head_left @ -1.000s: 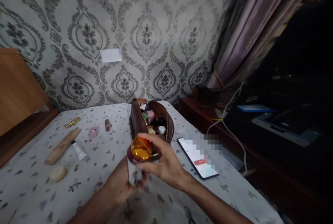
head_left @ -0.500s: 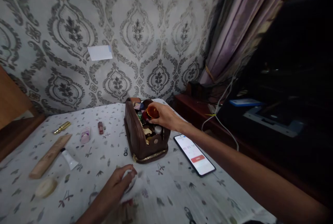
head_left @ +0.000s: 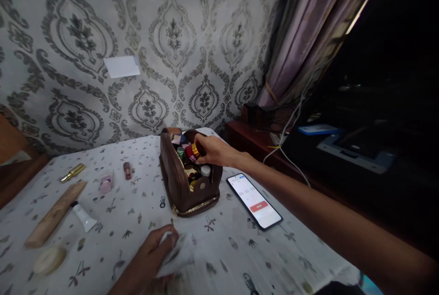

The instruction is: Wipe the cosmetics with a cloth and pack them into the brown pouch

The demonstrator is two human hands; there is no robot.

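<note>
A brown makeup bag point(head_left: 171, 178) stands unzipped on the patterned cloth, crowded with small cosmetics. My right hand point(head_left: 211, 151) reaches into its top, fingers closed round a small red bottle with a gold cap point(head_left: 192, 152). Beside that bottle, a green-capped item point(head_left: 180, 151) and a white-lidded jar point(head_left: 206, 170) show inside the bag. In front of the bag, my left hand point(head_left: 159, 244) is closed in a pinch at the cloth. Something pale and thin point(head_left: 176, 258) lies at its fingers, too blurred to name.
A phone point(head_left: 255, 201) with a running timer lies right of the bag. On the left are a gold tube point(head_left: 72, 172), a pink tube point(head_left: 106, 180), a lip gloss point(head_left: 127, 170), a long beige box point(head_left: 56, 212), a white tube point(head_left: 84, 217) and a round cream item point(head_left: 50, 260).
My right hand has turned the bottle, so its red body and gold cap show more plainly over the bag. More of the pale thing shows by my left hand. The view has shifted slightly.
</note>
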